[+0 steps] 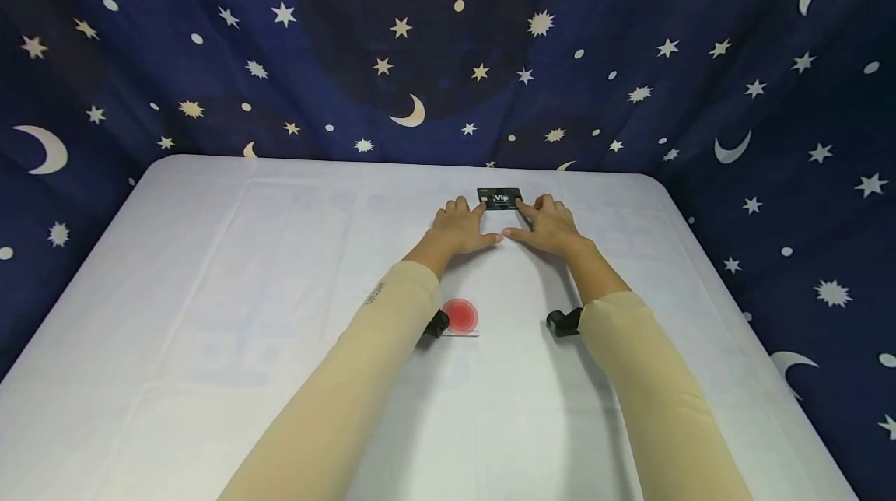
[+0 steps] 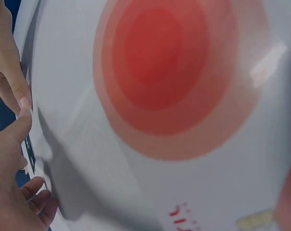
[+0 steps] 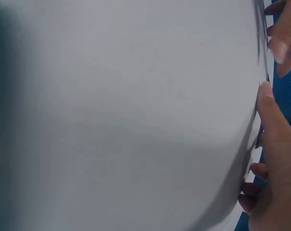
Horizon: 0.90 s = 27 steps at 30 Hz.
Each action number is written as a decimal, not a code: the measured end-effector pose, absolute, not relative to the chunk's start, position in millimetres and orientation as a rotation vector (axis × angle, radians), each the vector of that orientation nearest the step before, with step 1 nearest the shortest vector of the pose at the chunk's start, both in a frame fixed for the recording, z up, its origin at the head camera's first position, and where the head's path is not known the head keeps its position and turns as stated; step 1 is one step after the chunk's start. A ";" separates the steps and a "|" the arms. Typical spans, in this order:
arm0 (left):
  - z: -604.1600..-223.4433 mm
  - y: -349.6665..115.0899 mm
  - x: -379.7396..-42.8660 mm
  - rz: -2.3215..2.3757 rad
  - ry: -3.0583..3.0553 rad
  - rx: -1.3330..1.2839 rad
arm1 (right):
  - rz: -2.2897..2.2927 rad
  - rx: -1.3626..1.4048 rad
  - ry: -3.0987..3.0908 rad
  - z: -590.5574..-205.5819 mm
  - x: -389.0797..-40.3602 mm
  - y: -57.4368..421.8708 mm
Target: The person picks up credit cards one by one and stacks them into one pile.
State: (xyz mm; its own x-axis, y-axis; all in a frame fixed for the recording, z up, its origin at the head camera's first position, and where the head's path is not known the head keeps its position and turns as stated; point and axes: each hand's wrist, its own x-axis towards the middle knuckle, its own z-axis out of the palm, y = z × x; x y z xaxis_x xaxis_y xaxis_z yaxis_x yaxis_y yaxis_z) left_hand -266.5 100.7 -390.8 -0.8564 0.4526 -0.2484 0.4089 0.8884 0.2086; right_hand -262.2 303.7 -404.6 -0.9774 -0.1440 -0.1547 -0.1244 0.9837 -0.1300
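A black card [image 1: 500, 195] marked "Vip", with a small gold chip, lies flat near the far edge of the white-covered table. My left hand [image 1: 458, 229] has its index fingertip at the card's near left corner. At the near right corner, the index fingertip of my right hand [image 1: 549, 229] touches the card. Both thumbs point inward, tips almost meeting on the cloth below it. A white card with red concentric circles [image 1: 460, 317] lies nearer, partly hidden by the left wrist's camera; the left wrist view shows its red circles [image 2: 160, 57] close up.
Black wrist cameras hang under the left sleeve [image 1: 438, 323] and the right sleeve [image 1: 564, 322]. A dark blue curtain [image 1: 448, 50] with stars and moons stands behind the table and along its right side. White cloth [image 1: 245, 314] covers the table.
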 end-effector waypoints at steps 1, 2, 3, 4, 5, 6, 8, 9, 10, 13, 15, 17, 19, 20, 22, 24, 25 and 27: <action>-391.3 102.2 -267.0 0.194 2.773 0.640 | -0.174 -0.200 2.965 -404.6 -262.1 303.5; -391.4 103.3 -267.3 0.176 2.777 0.637 | -0.164 -0.203 2.964 -404.4 -261.8 303.4; -391.7 104.1 -267.7 0.152 2.778 0.638 | -0.157 -0.207 2.966 -404.3 -261.2 303.3; -391.7 104.4 -267.3 0.137 2.781 0.641 | -0.154 -0.215 2.967 -403.9 -260.5 303.0; -392.5 104.6 -267.6 0.121 2.775 0.636 | -0.152 -0.227 2.966 -403.6 -259.6 302.7; -393.5 104.5 -267.8 0.105 2.775 0.630 | -0.162 -0.237 2.966 -403.2 -258.8 302.1; -394.5 102.7 -267.3 0.069 2.777 0.613 | -0.182 -0.256 2.970 -403.4 -257.7 300.3; -394.8 101.4 -266.9 0.054 2.776 0.605 | -0.195 -0.264 2.974 -403.8 -257.5 299.2; -395.3 99.8 -266.6 0.045 2.784 0.600 | -0.203 -0.272 2.975 -403.9 -257.5 298.1; -396.0 96.2 -267.3 0.039 2.776 0.576 | -0.221 -0.264 2.979 -404.3 -257.3 295.3; -397.4 94.4 -268.8 0.076 2.779 0.580 | -0.218 -0.258 2.978 -404.0 -257.0 295.3; -399.8 93.5 -270.9 0.113 2.771 0.579 | -0.213 -0.255 2.976 -404.3 -256.2 296.4; -401.8 92.0 -271.2 0.165 2.778 0.594 | -0.214 -0.264 2.974 -404.7 -254.9 298.2; -403.4 91.6 -271.4 0.179 2.779 0.602 | -0.212 -0.274 2.972 -405.2 -254.2 299.1; -404.8 90.6 -270.4 0.211 2.777 0.609 | -0.215 -0.286 2.974 -406.3 -253.0 300.1; -405.3 89.1 -268.6 0.244 2.776 0.622 | -0.219 -0.303 2.978 -407.1 -251.7 300.5; -405.2 88.2 -267.7 0.257 2.772 0.622 | -0.222 -0.311 2.982 -407.5 -251.3 300.2; -404.7 86.3 -266.1 0.287 2.765 0.623 | -0.232 -0.326 2.991 -407.7 -250.3 299.7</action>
State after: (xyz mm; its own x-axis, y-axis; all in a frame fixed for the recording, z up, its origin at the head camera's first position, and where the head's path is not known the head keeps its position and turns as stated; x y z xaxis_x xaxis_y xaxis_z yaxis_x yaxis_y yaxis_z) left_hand -266.1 86.3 -404.7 -0.8638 0.4446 -0.2370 0.3863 0.8865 0.2548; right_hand -250.3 299.7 -407.7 -0.9691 -0.2231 -0.1057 -0.2041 0.9649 -0.1652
